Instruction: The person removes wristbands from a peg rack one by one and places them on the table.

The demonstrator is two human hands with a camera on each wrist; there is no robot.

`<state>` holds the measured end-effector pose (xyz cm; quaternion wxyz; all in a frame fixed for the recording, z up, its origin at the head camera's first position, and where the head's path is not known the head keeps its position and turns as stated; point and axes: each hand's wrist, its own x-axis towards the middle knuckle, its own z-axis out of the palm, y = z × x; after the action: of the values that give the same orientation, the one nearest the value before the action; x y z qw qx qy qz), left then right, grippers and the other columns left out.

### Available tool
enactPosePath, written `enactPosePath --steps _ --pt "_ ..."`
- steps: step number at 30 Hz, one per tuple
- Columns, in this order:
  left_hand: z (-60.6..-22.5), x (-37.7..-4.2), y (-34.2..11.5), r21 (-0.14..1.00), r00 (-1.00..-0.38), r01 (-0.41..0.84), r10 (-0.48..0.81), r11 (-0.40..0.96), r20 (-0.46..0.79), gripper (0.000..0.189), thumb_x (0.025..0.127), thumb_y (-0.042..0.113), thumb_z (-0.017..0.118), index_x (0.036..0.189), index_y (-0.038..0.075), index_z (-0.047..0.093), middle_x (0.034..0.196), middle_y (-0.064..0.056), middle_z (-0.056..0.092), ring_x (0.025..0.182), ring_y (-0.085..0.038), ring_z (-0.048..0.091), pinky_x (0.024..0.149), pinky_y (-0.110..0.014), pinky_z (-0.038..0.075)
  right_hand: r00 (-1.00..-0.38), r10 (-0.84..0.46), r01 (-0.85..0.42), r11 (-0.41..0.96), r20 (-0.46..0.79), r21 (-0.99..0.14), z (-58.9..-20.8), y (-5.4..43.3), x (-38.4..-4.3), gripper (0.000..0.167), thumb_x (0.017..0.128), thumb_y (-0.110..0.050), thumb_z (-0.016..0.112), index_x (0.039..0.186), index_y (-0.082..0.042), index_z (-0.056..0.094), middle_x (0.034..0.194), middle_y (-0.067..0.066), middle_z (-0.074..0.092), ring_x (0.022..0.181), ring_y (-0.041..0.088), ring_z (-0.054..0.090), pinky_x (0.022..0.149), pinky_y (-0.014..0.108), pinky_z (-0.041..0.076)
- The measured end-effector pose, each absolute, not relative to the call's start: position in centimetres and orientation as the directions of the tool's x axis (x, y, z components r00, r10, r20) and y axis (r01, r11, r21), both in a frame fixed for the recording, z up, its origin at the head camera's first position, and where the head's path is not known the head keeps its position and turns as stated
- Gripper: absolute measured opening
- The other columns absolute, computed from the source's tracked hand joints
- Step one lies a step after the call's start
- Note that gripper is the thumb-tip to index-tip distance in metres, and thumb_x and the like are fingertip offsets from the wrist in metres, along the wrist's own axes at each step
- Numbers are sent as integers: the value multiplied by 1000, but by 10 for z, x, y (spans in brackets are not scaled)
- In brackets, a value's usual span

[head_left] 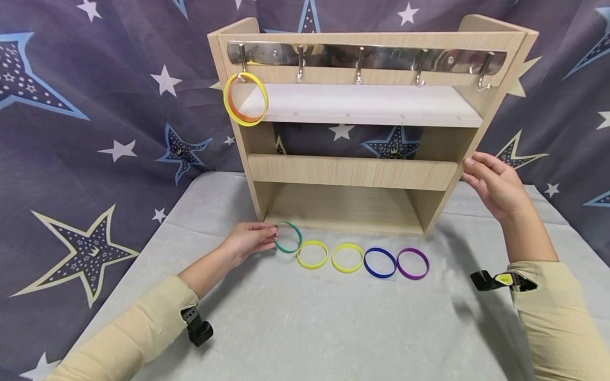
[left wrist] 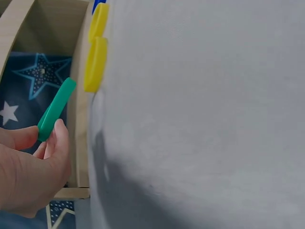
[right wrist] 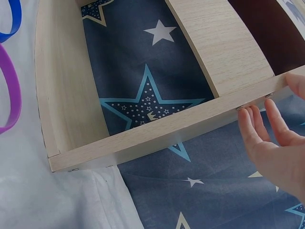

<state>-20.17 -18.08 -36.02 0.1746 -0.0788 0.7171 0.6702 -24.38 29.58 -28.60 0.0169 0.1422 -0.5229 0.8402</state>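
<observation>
My left hand (head_left: 250, 238) pinches a green silicone wristband (head_left: 299, 236) between thumb and fingers, raised near the front left foot of the wooden shelf rack (head_left: 352, 172). In the left wrist view the green band (left wrist: 58, 107) appears nearly edge-on. To its right a row of bands lies on the cloth: a yellow wristband (head_left: 313, 266), a second yellow wristband (head_left: 348, 270), a blue wristband (head_left: 379, 275) and a purple wristband (head_left: 413, 277). My right hand (head_left: 498, 185) touches the rack's right side panel, fingertips (right wrist: 245, 117) against its outer face and thumb at the front edge.
Along the rack's top runs a metal strip (head_left: 329, 55) with several hooks. A yellow band (head_left: 263, 87) and an orange band (head_left: 231, 100) hang from the leftmost hook. Grey cloth (head_left: 333, 328) covers the table. Star-patterned fabric (head_left: 119, 174) hangs behind and at the sides.
</observation>
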Motion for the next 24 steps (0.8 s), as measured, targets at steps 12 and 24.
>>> enactPosePath --steps 12,24 --pt "-374 -197 -187 927 -923 -368 86 79 -374 39 96 4 55 128 -17 48 86 -3 70 72 -3 66 81 -19 60 -959 -123 -178 -436 254 -882 -283 297 -244 20 93 6 53 99 -4 69 95 2 71 90 11 68 79 19 58" --pt "-377 -190 -192 913 -915 -348 138 214 -380 37 96 4 54 123 -20 48 82 -1 66 71 -3 65 77 -19 61 -959 -126 -178 -428 254 -886 -285 296 -243 19 93 5 53 99 -5 68 94 2 71 89 10 68 78 18 58"
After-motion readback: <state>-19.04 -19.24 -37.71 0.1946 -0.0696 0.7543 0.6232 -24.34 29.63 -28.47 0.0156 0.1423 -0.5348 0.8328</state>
